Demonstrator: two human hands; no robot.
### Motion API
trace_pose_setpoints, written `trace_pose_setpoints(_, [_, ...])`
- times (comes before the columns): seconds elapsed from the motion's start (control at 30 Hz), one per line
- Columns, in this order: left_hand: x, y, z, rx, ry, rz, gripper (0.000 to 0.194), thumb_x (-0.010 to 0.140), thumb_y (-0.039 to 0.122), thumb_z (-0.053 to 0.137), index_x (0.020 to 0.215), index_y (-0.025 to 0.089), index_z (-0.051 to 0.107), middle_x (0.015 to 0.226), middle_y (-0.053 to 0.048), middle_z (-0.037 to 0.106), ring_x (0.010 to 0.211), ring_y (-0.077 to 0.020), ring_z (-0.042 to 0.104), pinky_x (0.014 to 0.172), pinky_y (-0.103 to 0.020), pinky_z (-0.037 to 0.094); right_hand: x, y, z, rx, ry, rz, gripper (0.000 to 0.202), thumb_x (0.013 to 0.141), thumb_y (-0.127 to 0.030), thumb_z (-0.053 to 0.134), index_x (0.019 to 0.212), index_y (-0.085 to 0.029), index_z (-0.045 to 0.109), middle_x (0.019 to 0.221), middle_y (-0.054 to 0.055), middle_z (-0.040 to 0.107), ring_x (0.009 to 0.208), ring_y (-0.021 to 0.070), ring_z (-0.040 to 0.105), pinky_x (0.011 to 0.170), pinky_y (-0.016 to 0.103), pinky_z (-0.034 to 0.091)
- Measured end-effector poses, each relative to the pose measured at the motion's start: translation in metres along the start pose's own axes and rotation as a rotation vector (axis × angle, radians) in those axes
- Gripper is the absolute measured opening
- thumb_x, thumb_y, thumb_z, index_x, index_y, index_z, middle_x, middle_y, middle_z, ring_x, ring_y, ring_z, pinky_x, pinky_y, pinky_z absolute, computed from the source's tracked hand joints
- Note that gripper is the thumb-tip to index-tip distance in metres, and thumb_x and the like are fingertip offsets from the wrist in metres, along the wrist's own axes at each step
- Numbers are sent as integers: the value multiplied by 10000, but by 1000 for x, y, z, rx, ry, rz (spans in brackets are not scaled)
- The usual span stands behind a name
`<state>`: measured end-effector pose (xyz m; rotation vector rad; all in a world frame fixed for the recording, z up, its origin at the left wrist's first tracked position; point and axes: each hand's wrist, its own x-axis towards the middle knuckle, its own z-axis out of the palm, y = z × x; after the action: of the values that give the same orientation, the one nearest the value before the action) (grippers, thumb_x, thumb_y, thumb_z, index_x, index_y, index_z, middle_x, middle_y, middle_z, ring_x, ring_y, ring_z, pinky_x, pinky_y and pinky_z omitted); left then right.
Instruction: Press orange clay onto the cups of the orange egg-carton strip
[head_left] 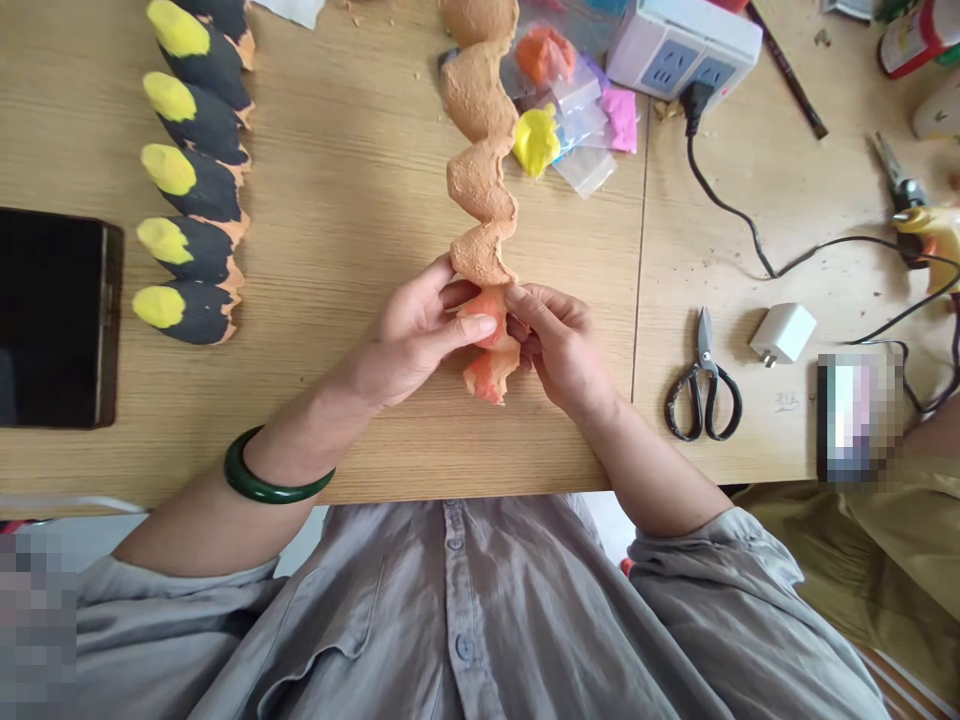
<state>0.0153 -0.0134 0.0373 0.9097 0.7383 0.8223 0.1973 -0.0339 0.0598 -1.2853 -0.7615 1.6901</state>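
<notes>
A long strip of egg carton [486,170], tan and bumpy with scalloped edges, runs from the top of the view down to my hands. Its two nearest cups carry a smeared orange layer [487,378] that looks like soft clay. My left hand [412,335] grips the strip from the left, thumb pressed on the orange cup and fingers behind it. My right hand [559,345] pinches the right edge of the same cup between thumb and fingers. Some fingertips of both hands are hidden behind the strip.
A row of black cups with yellow tips [199,240] lies at left beside a dark tablet [52,320]. Clay packets [574,115] and a power strip [682,45] sit at the back. Scissors [703,385], a white charger [782,333] and a glue gun [930,235] are at right.
</notes>
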Motion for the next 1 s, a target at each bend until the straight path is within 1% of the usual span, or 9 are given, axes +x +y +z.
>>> trace_pose_setpoints(0.1, [0,-1,-3,22,-17,9,585,919,405,1028,1409,270,738,1377,-119,838,1391,-396,796,1115,-527,728,-1,0,0,29,-23,0,632,1003,-620,936,645,-249,570,630,-53,444,537,94,340,480,253,382])
trace_pose_setpoints(0.2, [0,1,-3,34,-19,14,597,914,417,1020,1416,254,741,1365,-128,843,1414,-409,792,1119,-506,732,-1,0,-1,36,-20,10,639,996,-637,941,648,-251,570,629,-53,437,535,97,346,474,252,386])
trace_pose_setpoints(0.3, [0,4,-1,42,-27,16,669,902,408,1017,1483,246,727,1339,-116,846,1410,-397,796,1118,-469,738,1,0,-2,42,10,13,680,954,-705,957,645,-257,550,628,-49,440,531,102,353,448,260,361])
trace_pose_setpoints(0.4, [0,4,2,47,-54,15,741,888,385,1028,1540,259,699,1355,-97,842,1391,-374,806,1109,-433,744,2,-1,-3,61,-3,5,701,925,-744,967,652,-260,539,633,-49,448,527,100,359,430,256,343])
trace_pose_setpoints(0.53, [0,1,3,49,-48,32,705,903,391,1040,1508,267,702,1367,-104,841,1383,-383,814,1065,-443,755,1,-1,-1,112,-31,8,678,858,-730,1023,673,-251,580,633,-66,444,512,81,353,411,235,339])
trace_pose_setpoints(0.63, [-1,1,2,59,-23,17,708,870,372,1069,1482,278,724,1316,-99,855,1374,-384,816,1044,-441,757,-2,2,0,176,-45,5,650,803,-707,1063,707,-245,615,654,-77,461,498,69,345,394,229,342])
trace_pose_setpoints(0.73, [-3,1,1,44,-26,-10,710,833,348,1093,1449,288,744,1273,-86,863,1347,-384,823,1018,-432,762,-6,4,2,171,-48,20,626,844,-723,1031,745,-256,626,691,-71,480,508,80,384,403,242,390])
trace_pose_setpoints(0.8, [-4,0,0,38,-27,-28,718,831,350,1096,1450,282,739,1291,-93,863,1322,-392,831,985,-439,768,-7,5,3,158,-57,27,622,857,-736,1018,758,-262,628,702,-68,478,511,86,399,409,249,413])
trace_pose_setpoints(1.0, [-2,-1,-3,28,-39,-54,726,871,342,1049,1486,226,681,1347,-131,838,1228,-382,846,903,-455,784,-4,6,3,111,-51,58,644,864,-743,1007,749,-270,586,693,-67,478,519,94,403,419,250,447])
